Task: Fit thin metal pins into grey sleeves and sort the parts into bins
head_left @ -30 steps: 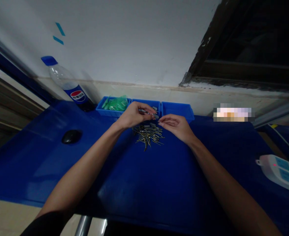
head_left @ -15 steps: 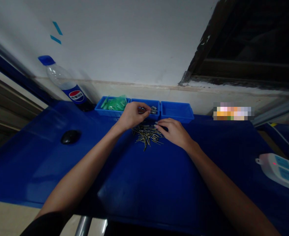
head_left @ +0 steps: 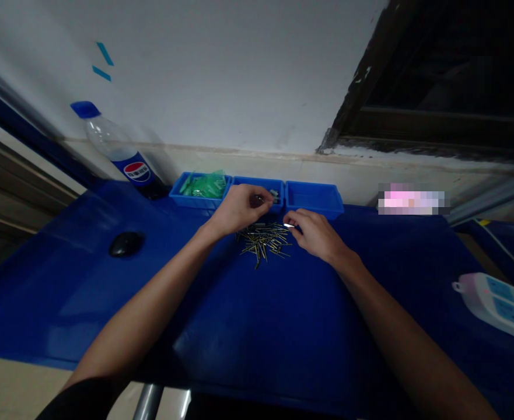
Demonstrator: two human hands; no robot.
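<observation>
My left hand (head_left: pixel 241 207) is over the front of the middle blue bin (head_left: pixel 259 182), thumb and fingertips pinched together. Whatever they hold is too small to make out. My right hand (head_left: pixel 315 233) pinches a small shiny piece (head_left: pixel 289 225) that catches the light, just right of the pile. Between and below both hands lies a heap of thin metal pins (head_left: pixel 263 240), brass-coloured and dark, on the blue tabletop (head_left: pixel 257 315). Small grey metal parts (head_left: pixel 275 194) show in the middle bin beside my left fingertips.
A left bin (head_left: pixel 178 198) holds green plastic packets (head_left: pixel 204 184); a right bin (head_left: pixel 313 198) stands alongside. Toward the left are a Pepsi bottle (head_left: pixel 134 166) and a black mouse (head_left: pixel 126 244). A white power strip (head_left: pixel 497 303) lies at right, and a blurred-out item (head_left: pixel 414 199) by the wall.
My right hand has shifted slightly right, and its small piece now shines brightly. My left hand has moved slightly right and down, still pinched. The pile looks about the same.
</observation>
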